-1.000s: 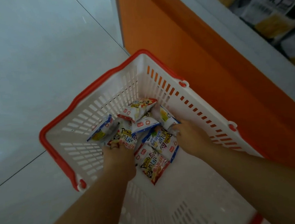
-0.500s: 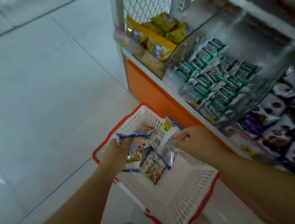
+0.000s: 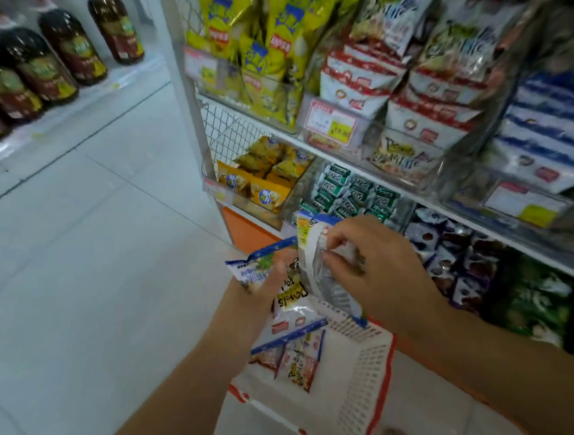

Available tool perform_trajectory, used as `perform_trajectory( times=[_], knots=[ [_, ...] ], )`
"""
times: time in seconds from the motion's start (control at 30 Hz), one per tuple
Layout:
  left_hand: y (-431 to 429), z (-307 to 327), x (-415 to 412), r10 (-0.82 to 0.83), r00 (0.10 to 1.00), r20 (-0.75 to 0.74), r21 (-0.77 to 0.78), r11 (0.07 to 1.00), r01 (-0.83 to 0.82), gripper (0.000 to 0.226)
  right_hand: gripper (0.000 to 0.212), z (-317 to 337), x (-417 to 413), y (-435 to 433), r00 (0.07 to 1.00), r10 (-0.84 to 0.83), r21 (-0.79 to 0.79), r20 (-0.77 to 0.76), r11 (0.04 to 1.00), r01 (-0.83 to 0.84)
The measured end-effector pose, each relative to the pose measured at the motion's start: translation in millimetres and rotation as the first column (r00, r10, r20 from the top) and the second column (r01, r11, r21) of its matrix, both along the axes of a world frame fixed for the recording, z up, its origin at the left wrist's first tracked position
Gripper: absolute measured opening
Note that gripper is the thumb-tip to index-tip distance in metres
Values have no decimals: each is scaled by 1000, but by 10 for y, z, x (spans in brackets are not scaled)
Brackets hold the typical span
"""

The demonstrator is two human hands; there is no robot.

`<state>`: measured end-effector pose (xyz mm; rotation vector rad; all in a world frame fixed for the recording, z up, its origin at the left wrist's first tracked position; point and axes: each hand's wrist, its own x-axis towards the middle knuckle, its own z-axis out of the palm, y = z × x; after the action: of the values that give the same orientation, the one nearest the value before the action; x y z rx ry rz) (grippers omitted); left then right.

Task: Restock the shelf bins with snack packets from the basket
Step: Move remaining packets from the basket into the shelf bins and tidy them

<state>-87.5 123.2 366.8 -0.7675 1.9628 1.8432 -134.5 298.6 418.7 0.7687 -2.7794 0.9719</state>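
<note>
1. The left hand point(image 3: 257, 288) was clenched around a bunch of blue-edged white foil snack packets point(image 3: 286, 296), held above the white plastic basket with a red rim point(image 3: 366, 365).
2. The right hand point(image 3: 375, 272) pinched one blue-edged silver packet point(image 3: 315, 249) between thumb and fingers point(image 3: 335, 237), just beside the left hand's bunch.
3. More red-and-white snack packets point(image 3: 299, 364) lay inside the basket on the pale tiled floor point(image 3: 92, 249).
4. The white shelf point(image 3: 396, 188) carried clear bins of matching white packets point(image 3: 404, 115), above and to the right of both hands.
</note>
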Motion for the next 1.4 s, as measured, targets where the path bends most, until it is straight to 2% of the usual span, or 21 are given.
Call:
perform_trajectory(
  times=[0.03, 0.1, 0.13, 0.23, 0.33, 0.4, 0.47, 0.53, 0.6, 0.7, 0.8, 0.87, 0.93, 1.0, 1.03, 1.07, 1.13, 1.2, 1.27, 1.33, 1.4],
  knots=[
    [37, 82, -6, 11, 1000, 12, 74, 997, -12, 63, 19, 41, 43, 11, 1000, -3, -22, -30, 1000, 2],
    [132, 196, -34, 44, 995, 94, 265, 962, -67, 36, 44, 85, 130, 50, 1000, 11, -90, -15, 996, -12],
    [193, 264, -47, 47, 990, 129, 346, 934, -90, 30, 49, 94, 162, 73, 999, 32, -109, -26, 993, -35],
    [357, 359, -72, 126, 986, 110, 478, 863, -163, 34, 51, 102, 248, 150, 988, 105, -88, -117, 989, -116],
    [470, 433, -95, 189, 972, 139, 578, 782, -235, 39, 56, 178, 256, 271, 976, 195, -106, -100, 973, -205],
    [523, 453, -113, 228, 960, 165, 586, 760, -281, 38, 48, 270, 240, 359, 974, 222, -121, -42, 967, -226],
    [564, 455, -167, 174, 977, 126, 633, 744, -214, 40, 35, 361, 186, 450, 980, 198, -111, -9, 974, -197],
    [621, 536, -201, 105, 992, 76, 671, 730, -128, 42, 37, 441, 100, 547, 990, 136, -60, 32, 989, -134],
    [571, 488, -287, 43, 997, 65, 684, 726, -76, 38, 51, 540, 10, 625, 984, 67, -13, 164, 998, -66],
    [454, 518, -450, -29, 992, 119, 550, 834, -41, 65, 91, 673, -130, 699, 923, -13, 79, 385, 997, -19],
    [377, 736, -593, -240, 971, 8, 628, 756, 182, 46, 103, 799, -251, 700, 868, -56, 139, 493, 990, -15],
    [334, 895, -664, -381, 919, -101, 519, 768, 376, 66, 98, 878, -261, 678, 871, -76, 222, 485, 974, -38],
    [229, 988, -745, -456, 884, -104, 387, 800, 459, 75, 83, 983, -285, 688, 881, -95, 282, 463, 958, -45],
    [136, 1081, -885, -509, 858, -66, 165, 843, 513, 70, 64, 1134, -362, 736, 894, -102, 284, 436, 958, -29],
    [118, 1141, -986, -573, 818, -56, 6, 819, 574, 61, 61, 1218, -411, 764, 910, -106, 303, 401, 953, -23],
    [108, 1226, -1087, -651, 756, -62, -143, 756, 639, 52, 65, 1275, -469, 796, 943, -82, 350, 324, 936, -38],
    [137, 1419, -1306, -808, 587, -48, -421, 549, 722, 41, 73, 1340, -553, 776, 986, 67, 498, 156, 856, -137],
    [230, 1621, -1463, -918, 395, 44, -606, 290, 740, 37, 76, 1371, -595, 663, 975, 188, 609, 119, 761, -221],
    [364, 1799, -1565, -962, 257, 94, -727, 110, 677, 34, 77, 1376, -637, 583, 963, 225, 651, 150, 710, -267],
    [468, 1905, -1632, -974, 207, 97, -780, 55, 624, 29, 74, 1387, -656, 559, 956, 225, 643, 187, 708, -293],
    [508, 1932, -1663, -967, 252, 26, -793, 134, 595, 21, 72, 1409, -643, 590, 950, 170, 586, 261, 755, -296]
  ],
)
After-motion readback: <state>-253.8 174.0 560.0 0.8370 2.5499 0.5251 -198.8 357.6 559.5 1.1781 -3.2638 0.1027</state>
